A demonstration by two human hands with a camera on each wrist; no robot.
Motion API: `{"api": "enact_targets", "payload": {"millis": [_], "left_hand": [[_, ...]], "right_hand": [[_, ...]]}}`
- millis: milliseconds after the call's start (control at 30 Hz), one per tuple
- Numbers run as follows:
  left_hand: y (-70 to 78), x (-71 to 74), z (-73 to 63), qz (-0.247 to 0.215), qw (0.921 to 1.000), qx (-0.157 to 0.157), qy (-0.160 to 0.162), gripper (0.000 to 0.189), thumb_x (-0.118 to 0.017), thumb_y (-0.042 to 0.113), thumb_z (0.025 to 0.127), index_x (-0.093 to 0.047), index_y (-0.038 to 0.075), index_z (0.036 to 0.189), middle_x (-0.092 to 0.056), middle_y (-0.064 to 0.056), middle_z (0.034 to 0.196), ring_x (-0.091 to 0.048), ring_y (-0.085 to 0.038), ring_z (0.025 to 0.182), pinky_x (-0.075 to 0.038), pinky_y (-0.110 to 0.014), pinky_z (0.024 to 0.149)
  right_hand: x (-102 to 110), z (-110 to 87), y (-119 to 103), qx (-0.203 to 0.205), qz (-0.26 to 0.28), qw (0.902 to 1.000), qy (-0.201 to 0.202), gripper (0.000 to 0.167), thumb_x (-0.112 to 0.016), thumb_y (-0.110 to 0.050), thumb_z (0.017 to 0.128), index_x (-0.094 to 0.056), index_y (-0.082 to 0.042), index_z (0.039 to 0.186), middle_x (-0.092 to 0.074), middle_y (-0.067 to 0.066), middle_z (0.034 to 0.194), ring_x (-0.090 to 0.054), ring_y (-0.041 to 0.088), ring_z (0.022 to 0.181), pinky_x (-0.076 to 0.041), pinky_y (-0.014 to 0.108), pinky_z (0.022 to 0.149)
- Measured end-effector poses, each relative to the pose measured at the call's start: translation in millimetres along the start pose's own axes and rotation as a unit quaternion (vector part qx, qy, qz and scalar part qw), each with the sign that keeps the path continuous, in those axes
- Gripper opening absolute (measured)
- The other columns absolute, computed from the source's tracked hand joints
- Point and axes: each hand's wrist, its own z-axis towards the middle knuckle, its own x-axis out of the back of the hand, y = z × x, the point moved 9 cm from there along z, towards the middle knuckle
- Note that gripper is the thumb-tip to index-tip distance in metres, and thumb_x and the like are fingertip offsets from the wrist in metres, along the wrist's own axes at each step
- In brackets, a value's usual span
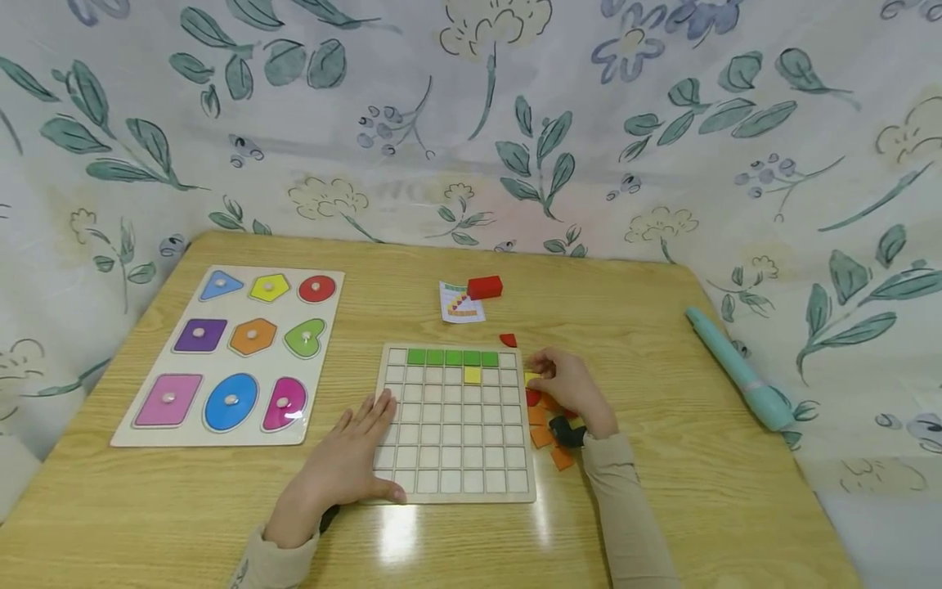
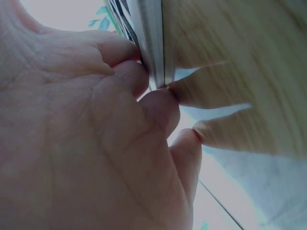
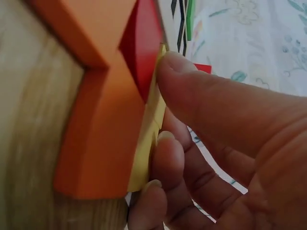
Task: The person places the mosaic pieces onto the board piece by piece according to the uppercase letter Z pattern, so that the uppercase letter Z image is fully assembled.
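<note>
A wooden grid board (image 1: 527,458) lies on the table, with a row of green square tiles (image 1: 435,357) along its top and one yellow tile (image 1: 473,375) below them. My left hand (image 1: 340,458) rests on the board's left edge, fingers spread, thumb at the lower left corner. Beside the right edge, my right hand (image 1: 574,386) pinches a yellow piece (image 3: 154,108) between thumb and fingers. Around it lie orange pieces (image 3: 103,139) and a red piece (image 3: 141,45). The fingers partly hide this pile in the head view.
A pattern card (image 1: 462,311) and a red block (image 1: 485,287) lie behind the board, with a red piece (image 1: 508,339) nearer. A knobbed shape puzzle (image 1: 243,360) occupies the left side. A teal tube-like object (image 1: 739,368) lies along the right table edge.
</note>
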Motion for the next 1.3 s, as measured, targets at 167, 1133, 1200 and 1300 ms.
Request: {"api": "enact_targets", "payload": {"millis": [167, 1133, 1200, 1300], "left_hand": [[1.6, 1.3, 0.1, 0.001, 1.0, -0.002, 0.004, 0.127, -0.081, 0.06, 0.06, -0.019, -0.001, 0.153, -0.013, -0.017, 0.162, -0.013, -0.04, 0.149, -0.015, -0.059, 0.12], [4.2, -0.2, 3.4, -0.001, 0.9999, 0.009, -0.008, 0.126, -0.082, 0.058, 0.061, -0.017, 0.0, 0.154, -0.011, -0.014, 0.163, -0.011, -0.038, 0.15, -0.015, -0.057, 0.121], [3.6, 0.2, 2.7, -0.002, 0.9999, 0.011, -0.008, 0.126, -0.082, 0.058, 0.061, -0.018, 0.001, 0.154, -0.011, -0.014, 0.163, -0.011, -0.038, 0.15, -0.015, -0.058, 0.121], [2.2, 0.7, 2.0, -0.002, 0.9999, 0.014, -0.008, 0.127, -0.082, 0.058, 0.061, -0.017, 0.001, 0.154, -0.011, -0.014, 0.163, -0.011, -0.038, 0.15, -0.015, -0.058, 0.121]], "right_hand": [[-3.2, 1.6, -1.8, 0.006, -0.009, 0.9999, -0.009, 0.025, -0.072, -0.007, 0.085, -0.068, -0.002, 0.109, -0.069, 0.013, 0.103, -0.06, 0.02, 0.086, -0.05, 0.027, 0.075], [10.4, 2.7, 7.6, -0.014, -0.035, 0.9992, 0.014, 0.036, -0.072, -0.014, 0.087, -0.063, 0.002, 0.118, -0.064, 0.019, 0.113, -0.059, 0.03, 0.099, -0.051, 0.045, 0.09], [9.9, 2.6, 8.7, -0.014, -0.044, 0.9988, 0.013, 0.032, -0.072, -0.013, 0.086, -0.065, 0.002, 0.114, -0.063, 0.018, 0.109, -0.057, 0.028, 0.095, -0.051, 0.043, 0.087], [9.2, 4.0, 7.9, -0.009, -0.056, 0.9981, 0.023, 0.023, -0.072, -0.009, 0.085, -0.066, 0.0, 0.104, -0.062, 0.015, 0.099, -0.055, 0.025, 0.088, -0.049, 0.038, 0.08]]}}
